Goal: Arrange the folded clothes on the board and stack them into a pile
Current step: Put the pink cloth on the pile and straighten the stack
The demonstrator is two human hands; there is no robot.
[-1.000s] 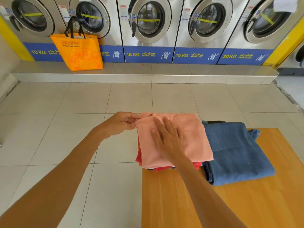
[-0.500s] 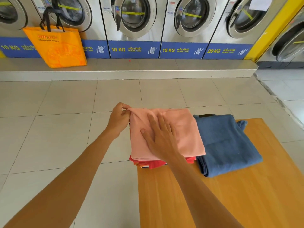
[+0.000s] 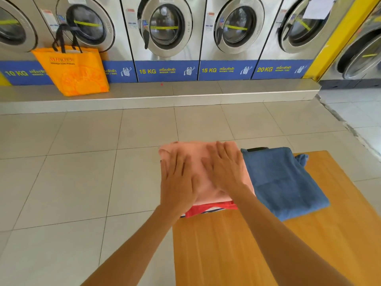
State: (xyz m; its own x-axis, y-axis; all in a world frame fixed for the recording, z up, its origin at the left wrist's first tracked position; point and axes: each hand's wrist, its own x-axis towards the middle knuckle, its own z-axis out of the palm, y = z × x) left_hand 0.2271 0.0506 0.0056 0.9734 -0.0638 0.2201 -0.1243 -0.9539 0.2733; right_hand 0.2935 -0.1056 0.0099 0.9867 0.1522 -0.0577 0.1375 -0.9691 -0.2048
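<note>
An orange tote bag (image 3: 73,71) with black handles stands on the raised ledge (image 3: 185,93); steel washing machines (image 3: 167,34) line up behind it; pale tiled floor (image 3: 82,162) lies before the ledge.

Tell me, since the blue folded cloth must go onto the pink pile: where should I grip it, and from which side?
Probably grip the blue folded cloth by its thick folded edge nearest you, coming from the right, hands slid flat beneath. It lies flat on the wooden board, touching the pink pile, where both hands rest.
</note>
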